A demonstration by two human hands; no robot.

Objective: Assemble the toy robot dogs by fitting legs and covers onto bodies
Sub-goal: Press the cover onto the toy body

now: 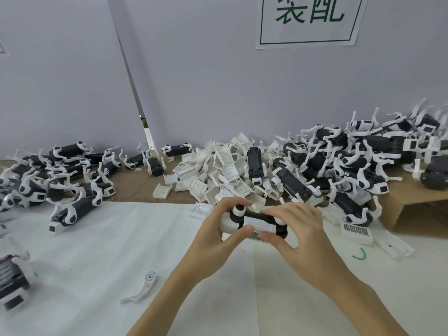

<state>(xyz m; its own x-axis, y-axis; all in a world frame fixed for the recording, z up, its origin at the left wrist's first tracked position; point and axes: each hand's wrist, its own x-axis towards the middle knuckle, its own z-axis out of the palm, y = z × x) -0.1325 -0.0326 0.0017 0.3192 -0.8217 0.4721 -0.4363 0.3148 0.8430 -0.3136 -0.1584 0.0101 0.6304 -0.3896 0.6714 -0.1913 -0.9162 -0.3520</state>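
Pressure should fall evenly: left hand [213,230] and right hand [294,227] both grip the dog body [252,221], seating its white cover [260,226] between them

Black-and-white toy dog body [252,223], white loose covers [218,175]
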